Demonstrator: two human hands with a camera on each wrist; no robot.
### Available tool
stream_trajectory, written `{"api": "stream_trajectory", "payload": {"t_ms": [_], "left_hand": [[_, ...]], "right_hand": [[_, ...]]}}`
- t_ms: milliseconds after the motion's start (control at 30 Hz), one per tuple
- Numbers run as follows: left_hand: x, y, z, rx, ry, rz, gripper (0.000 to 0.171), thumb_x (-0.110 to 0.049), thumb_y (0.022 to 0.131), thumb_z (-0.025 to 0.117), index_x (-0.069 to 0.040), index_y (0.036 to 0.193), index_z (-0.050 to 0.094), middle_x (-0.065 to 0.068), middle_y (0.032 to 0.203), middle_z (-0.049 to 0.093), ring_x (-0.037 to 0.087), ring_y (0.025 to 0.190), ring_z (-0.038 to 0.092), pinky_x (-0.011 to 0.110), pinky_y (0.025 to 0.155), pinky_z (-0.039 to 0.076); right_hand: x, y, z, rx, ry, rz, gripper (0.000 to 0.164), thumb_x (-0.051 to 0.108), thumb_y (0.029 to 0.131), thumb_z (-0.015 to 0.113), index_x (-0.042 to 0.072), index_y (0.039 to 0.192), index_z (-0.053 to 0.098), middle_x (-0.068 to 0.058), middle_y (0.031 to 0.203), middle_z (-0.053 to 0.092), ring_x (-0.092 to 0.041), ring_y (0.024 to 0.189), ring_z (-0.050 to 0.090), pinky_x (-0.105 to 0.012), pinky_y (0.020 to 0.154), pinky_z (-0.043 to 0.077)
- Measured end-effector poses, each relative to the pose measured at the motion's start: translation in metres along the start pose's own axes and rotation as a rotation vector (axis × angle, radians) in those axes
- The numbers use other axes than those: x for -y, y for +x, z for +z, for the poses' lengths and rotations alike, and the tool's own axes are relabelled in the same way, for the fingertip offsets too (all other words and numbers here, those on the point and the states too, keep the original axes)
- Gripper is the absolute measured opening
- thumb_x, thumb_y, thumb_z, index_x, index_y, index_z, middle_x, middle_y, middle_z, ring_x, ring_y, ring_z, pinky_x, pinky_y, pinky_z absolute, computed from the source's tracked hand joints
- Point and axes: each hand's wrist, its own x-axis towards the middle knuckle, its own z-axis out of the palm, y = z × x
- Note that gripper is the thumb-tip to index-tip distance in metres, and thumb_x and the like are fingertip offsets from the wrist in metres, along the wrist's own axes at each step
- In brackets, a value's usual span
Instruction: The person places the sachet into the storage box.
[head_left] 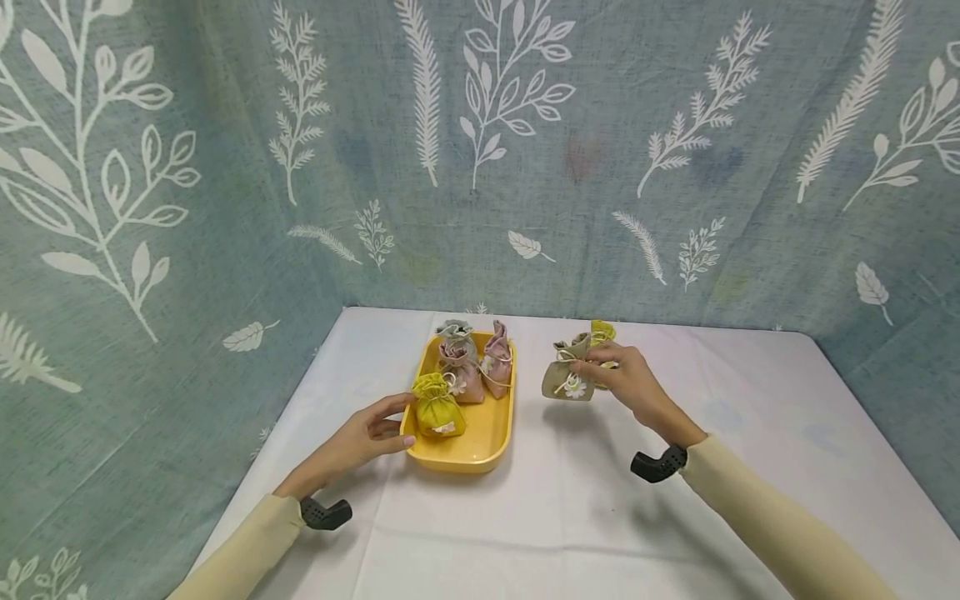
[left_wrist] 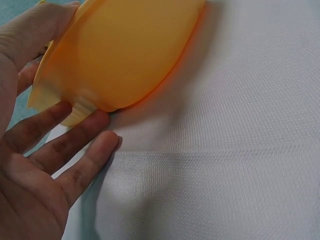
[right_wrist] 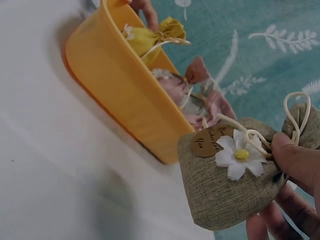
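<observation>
A beige drawstring pouch (head_left: 567, 377) with a white daisy and a small brown tag hangs above the table. My right hand (head_left: 633, 385) pinches it at the tied neck. Left of it stands a yellow plastic bin (head_left: 480, 454). My left hand (head_left: 367, 437) holds the bin's near-left rim, with the thumb on the outside. In the bin are a yellow-green pouch (head_left: 438, 408), a pink pouch (head_left: 465, 382), another pink pouch (head_left: 497, 367) and a grey pouch (head_left: 456, 330). Behind my right hand another yellow-green pouch (head_left: 602, 332) is partly hidden.
A white cloth (head_left: 525, 525) with fold lines covers the table. Blue-green curtain (head_left: 540, 217) printed with white leaves hangs behind and along the left side. Each wrist wears a black band device (head_left: 660, 464).
</observation>
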Motion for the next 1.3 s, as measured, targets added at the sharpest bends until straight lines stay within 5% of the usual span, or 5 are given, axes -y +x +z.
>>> {"api": "stream_trajectory", "payload": {"t_ms": [200,500,733,1300], "left_hand": [[0.001,0.000,0.000,-0.005,0.006,-0.006,0.072,-0.026,0.094,0.079,-0.023,0.156,0.043,0.016,0.156,0.044,0.036,0.131,0.056,0.055,0.109,0.047],[0.003,0.000,-0.002,0.005,0.009,-0.013,0.073,-0.027,0.094,0.079,-0.023,0.156,0.042,0.015,0.157,0.043,0.036,0.133,0.055,0.056,0.110,0.045],[0.000,-0.002,-0.002,0.006,-0.006,-0.017,0.073,-0.026,0.093,0.079,-0.026,0.156,0.042,0.012,0.157,0.043,0.035,0.133,0.054,0.056,0.111,0.044],[0.002,-0.002,-0.004,0.035,-0.008,0.033,0.076,-0.033,0.093,0.079,-0.023,0.157,0.040,0.014,0.157,0.043,0.036,0.133,0.054,0.052,0.111,0.045]], "right_hand": [[0.009,0.008,0.010,0.034,-0.024,-0.059,0.017,0.024,0.094,0.078,0.008,0.089,0.078,-0.007,0.108,0.068,-0.023,0.103,0.059,-0.032,0.080,0.050],[0.023,0.017,0.029,0.061,0.022,-0.091,0.013,0.021,0.094,0.077,0.009,0.089,0.078,-0.006,0.103,0.066,-0.023,0.097,0.058,-0.037,0.074,0.051],[0.031,0.025,0.044,0.101,0.032,-0.124,0.010,0.017,0.094,0.077,0.009,0.098,0.081,-0.006,0.107,0.069,-0.022,0.104,0.061,-0.036,0.084,0.055],[0.045,0.046,0.077,0.208,-0.015,-0.169,0.005,0.021,0.095,0.077,0.017,0.094,0.080,0.002,0.105,0.070,-0.019,0.098,0.062,-0.038,0.087,0.057]]}}
